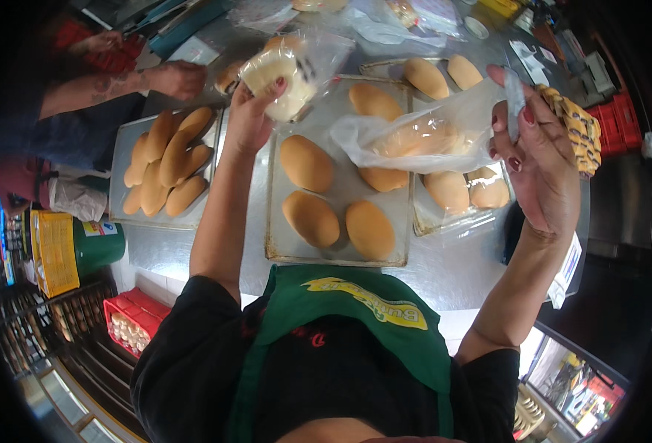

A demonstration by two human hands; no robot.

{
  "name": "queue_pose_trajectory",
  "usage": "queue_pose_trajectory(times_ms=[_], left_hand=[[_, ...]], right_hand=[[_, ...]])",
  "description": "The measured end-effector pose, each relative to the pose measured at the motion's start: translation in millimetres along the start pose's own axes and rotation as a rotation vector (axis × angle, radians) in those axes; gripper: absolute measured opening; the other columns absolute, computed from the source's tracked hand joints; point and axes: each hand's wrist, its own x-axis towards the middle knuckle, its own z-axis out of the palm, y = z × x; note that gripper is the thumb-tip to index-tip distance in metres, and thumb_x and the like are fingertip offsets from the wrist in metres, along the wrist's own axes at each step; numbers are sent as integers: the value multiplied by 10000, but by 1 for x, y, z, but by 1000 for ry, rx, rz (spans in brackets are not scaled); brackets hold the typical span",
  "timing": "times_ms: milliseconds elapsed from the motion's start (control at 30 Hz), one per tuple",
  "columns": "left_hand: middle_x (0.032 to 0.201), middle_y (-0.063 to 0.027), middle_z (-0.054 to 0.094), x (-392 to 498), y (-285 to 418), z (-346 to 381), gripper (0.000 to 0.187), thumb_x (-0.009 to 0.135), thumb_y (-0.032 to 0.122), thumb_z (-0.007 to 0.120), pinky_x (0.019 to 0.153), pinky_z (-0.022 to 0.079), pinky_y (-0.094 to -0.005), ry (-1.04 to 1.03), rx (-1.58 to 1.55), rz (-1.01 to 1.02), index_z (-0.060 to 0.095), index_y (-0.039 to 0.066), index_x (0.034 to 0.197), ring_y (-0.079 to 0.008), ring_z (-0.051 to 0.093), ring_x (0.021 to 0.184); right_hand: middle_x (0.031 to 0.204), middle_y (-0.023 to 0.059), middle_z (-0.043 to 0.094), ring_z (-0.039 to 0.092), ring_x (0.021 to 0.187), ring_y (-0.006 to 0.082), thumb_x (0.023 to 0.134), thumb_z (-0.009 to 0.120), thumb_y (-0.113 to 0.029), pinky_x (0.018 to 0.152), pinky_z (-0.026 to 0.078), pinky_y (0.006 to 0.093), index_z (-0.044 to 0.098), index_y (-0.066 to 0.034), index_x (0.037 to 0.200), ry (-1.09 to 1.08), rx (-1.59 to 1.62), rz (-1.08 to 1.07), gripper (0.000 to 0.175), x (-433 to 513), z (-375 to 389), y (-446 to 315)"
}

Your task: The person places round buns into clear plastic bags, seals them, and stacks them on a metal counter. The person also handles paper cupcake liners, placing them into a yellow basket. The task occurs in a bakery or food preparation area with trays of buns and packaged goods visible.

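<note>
My left hand (256, 113) grips a clear plastic bag with a pale, cream-coloured bread product (276, 80) inside, held above the upper left of the middle tray. On the right, my right hand (542, 138) is raised with the twisted neck of a clear plastic bag (431, 135) between its fingers. That bag holds golden bread and hangs over the trays. Below both hands, a metal tray (339, 255) bears several oval bread rolls (306, 163). Another tray at the right carries bagged rolls (446, 191) under clear plastic.
A left tray (116, 183) is piled with long rolls (154, 188). Beside it, a co-worker's tattooed forearm (104, 91) reaches over the steel table (237, 232). A further tray (370, 67) lies behind. Patterned baked goods (578, 130) are at the right, with red crates (619, 124) beyond.
</note>
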Motion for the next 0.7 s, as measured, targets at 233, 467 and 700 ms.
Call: queue_pose_trajectory(times_ms=[233,467,700], left_hand=[[1231,-164,568,-12,23,101,409,862,12,557,873,537,-458,-333,-327,-154,499,-11,1266,-314,617,1066],[1048,-105,627,-23,-25,181,245,774,97,589,896,486,-410,-535,983,922,617,83,1017,-297,612,1036],[971,-137,661,-22,-19,148,262,789,100,581,795,520,-407,-651,988,680,610,104,1049,-302,652,898]], right_hand=[[901,7,564,329,553,34,994,454,-224,620,332,215,447,39,1346,25,-79,50,439,18,27,2],[816,-10,558,298,531,10,938,541,-221,535,280,165,422,93,1344,-27,-444,-84,527,-27,51,-15],[622,-64,361,258,491,10,939,566,-200,490,209,185,449,93,1326,179,-139,-186,499,-16,12,4]])
